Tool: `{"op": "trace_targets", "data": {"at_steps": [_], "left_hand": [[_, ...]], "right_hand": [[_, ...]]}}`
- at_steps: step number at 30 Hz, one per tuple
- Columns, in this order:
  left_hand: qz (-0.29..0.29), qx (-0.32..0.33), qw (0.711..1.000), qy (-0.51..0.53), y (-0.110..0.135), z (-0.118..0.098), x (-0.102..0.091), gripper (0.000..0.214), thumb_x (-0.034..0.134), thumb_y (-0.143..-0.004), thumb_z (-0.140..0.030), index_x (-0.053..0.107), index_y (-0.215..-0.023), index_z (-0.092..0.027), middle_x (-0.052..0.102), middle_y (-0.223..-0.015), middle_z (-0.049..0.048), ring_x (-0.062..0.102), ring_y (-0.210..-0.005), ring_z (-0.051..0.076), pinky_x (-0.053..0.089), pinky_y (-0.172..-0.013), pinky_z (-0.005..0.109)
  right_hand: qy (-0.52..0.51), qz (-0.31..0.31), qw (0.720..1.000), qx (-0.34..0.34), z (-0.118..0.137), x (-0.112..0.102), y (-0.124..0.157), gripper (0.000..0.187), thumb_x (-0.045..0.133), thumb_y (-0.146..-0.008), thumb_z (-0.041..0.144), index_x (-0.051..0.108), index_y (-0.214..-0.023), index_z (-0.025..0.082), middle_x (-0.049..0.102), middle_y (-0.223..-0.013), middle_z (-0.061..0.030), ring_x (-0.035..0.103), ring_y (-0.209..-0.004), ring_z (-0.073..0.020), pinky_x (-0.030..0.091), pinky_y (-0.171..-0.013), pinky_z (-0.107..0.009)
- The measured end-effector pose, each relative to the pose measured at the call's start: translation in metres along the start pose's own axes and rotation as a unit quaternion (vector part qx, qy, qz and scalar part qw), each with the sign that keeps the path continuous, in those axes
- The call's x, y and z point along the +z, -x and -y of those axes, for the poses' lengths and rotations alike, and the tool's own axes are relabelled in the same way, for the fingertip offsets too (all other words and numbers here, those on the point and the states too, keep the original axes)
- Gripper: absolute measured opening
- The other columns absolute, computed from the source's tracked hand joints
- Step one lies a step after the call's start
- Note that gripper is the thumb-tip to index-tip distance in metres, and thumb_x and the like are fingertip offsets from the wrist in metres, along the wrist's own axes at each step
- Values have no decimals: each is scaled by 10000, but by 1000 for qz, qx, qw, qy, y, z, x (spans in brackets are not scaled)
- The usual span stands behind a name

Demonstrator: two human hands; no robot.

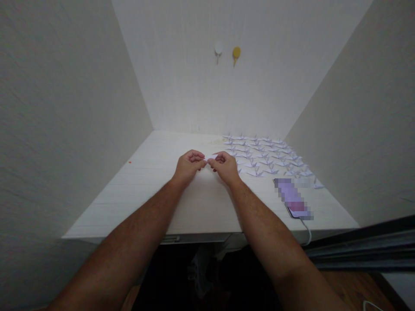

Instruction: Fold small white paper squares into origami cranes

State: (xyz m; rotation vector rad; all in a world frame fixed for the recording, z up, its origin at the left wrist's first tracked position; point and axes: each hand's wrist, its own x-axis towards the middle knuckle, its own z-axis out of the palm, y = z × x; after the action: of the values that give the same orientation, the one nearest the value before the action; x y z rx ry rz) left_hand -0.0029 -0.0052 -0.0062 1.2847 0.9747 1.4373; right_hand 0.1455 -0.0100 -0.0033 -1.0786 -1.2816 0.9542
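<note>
Between my two hands is a small folded piece of white paper [212, 157], held a little above the desk. The fingers and thumb of my left hand [190, 166] pinch its left end. My right hand [225, 166] grips the other end between thumb and fingers. The fingers cover part of the paper, so its full shape is hidden. Just right of my right hand stand rows of white folded paper cranes [254, 163], spread over the far right part of the desk.
A smartphone [293, 198] with a white cable [309, 236] lies at the right front of the white desk [136, 203]. Walls enclose the desk at the left, back and right. A white hook [218, 48] and a yellow hook [236, 52] hang on the back wall.
</note>
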Motion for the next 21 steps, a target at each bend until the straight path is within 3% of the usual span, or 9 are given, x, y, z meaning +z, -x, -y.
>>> {"op": "trace_targets", "data": {"at_steps": [4, 15, 21], "left_hand": [[-23, 10, 1000, -1, -1, 1, 0, 301, 800, -551, -197, 642, -806, -165, 626, -673, -19, 555, -553, 95, 427, -554, 229], [-4, -6, 1000, -15, 1, 0, 3, 217, 770, -579, -210, 631, -735, -152, 620, -612, -14, 565, -533, 102, 458, -538, 232], [-5, -16, 1000, -17, 1, -1, 2, 210, 774, -575, -204, 614, -700, -150, 615, -588, -11, 565, -511, 97, 462, -514, 219]], "right_hand": [[-5, -17, 1000, 3, -4, 2, -1, 321, 744, -608, 349, 533, -796, 196, 598, -633, 42, 569, -528, -108, 473, -499, -229], [12, 19, 1000, -5, -5, 1, 0, 165, 665, -650, 291, 572, -733, 183, 592, -584, 32, 561, -519, -113, 461, -487, -226], [32, 52, 998, -29, -7, 0, 1, 201, 686, -644, 315, 569, -754, 193, 575, -606, 47, 527, -500, -95, 451, -476, -216]]}}
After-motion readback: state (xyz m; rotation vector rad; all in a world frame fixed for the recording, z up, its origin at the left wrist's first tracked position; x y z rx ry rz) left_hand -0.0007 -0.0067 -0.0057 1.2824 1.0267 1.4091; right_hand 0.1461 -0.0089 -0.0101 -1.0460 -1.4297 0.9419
